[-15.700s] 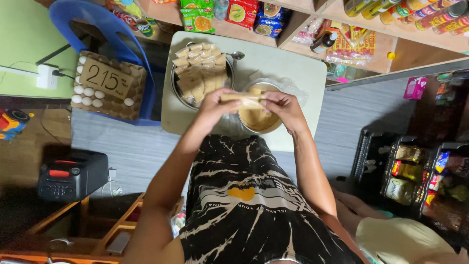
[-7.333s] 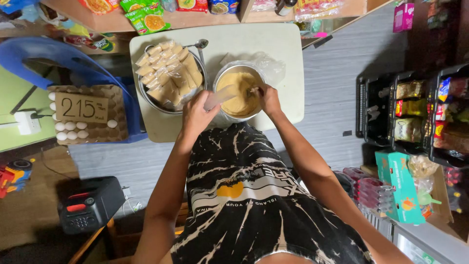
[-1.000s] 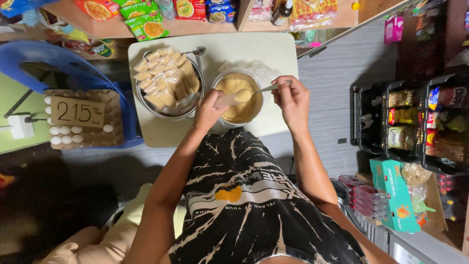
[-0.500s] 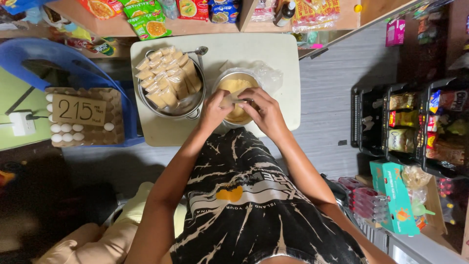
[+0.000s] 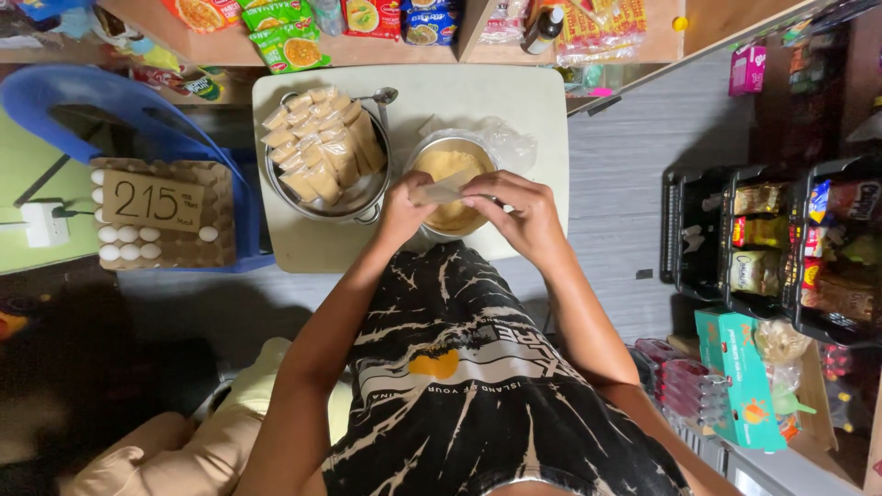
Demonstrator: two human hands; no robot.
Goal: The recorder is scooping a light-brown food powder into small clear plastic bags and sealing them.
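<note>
Shiny metal bowl [image 5: 418,152], seemingly clear-plastic packets [image 5: 322,152]

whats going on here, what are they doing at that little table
A person seated at a small cream table holds a small clear plastic packet between the left hand and right hand, right over a round metal bowl of tan powder. Beside it, a larger metal pot is stacked with filled packets of the same tan stuff, and a metal spoon lies near the pot's rim. A carton tray of white eggs sits on a blue plastic chair to the left.

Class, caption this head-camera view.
Both hands hold a small packet over a bowl of yellow powder.
</note>
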